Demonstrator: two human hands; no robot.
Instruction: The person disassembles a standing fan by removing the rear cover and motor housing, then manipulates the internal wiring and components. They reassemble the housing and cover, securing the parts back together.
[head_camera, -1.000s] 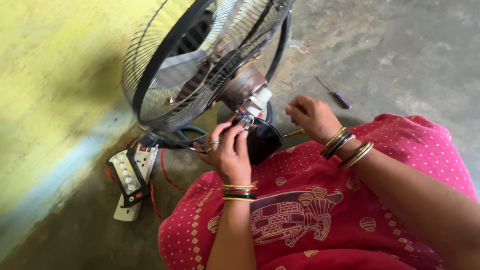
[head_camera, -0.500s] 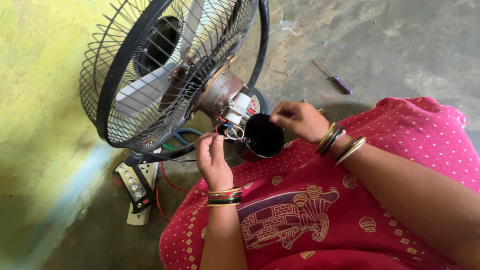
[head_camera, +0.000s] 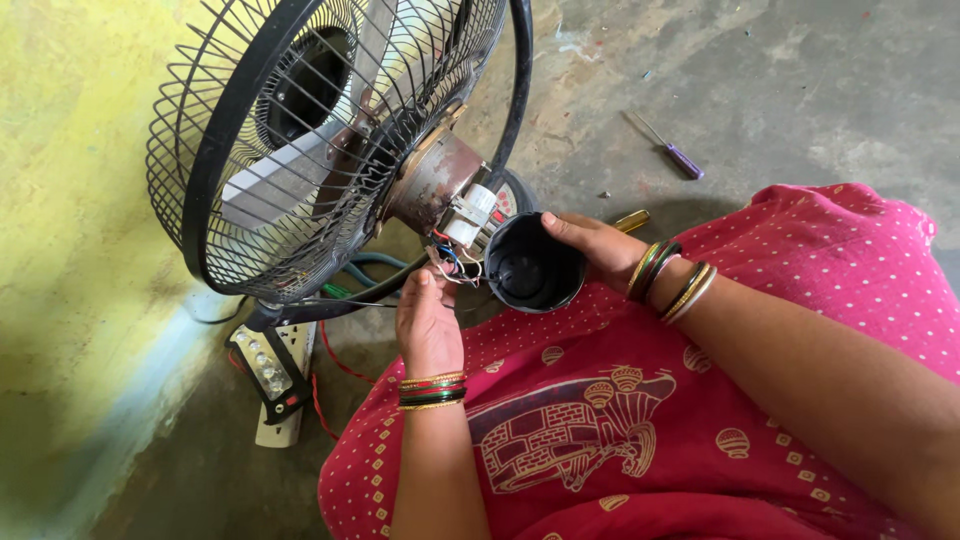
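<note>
A black wire-cage fan (head_camera: 330, 150) stands tilted on the rough grey concrete floor (head_camera: 800, 80), its rusty bare motor (head_camera: 432, 185) and loose coloured wires (head_camera: 452, 262) exposed at the back; the right hand (head_camera: 598, 248), wrist bent inward, grips a round, smooth black plastic motor cover (head_camera: 530, 268) just beside the motor; the left hand (head_camera: 428, 325) reaches up, fingers half curled, fingertips touching the wires; a purple-handled screwdriver (head_camera: 668, 148) lies well apart
</note>
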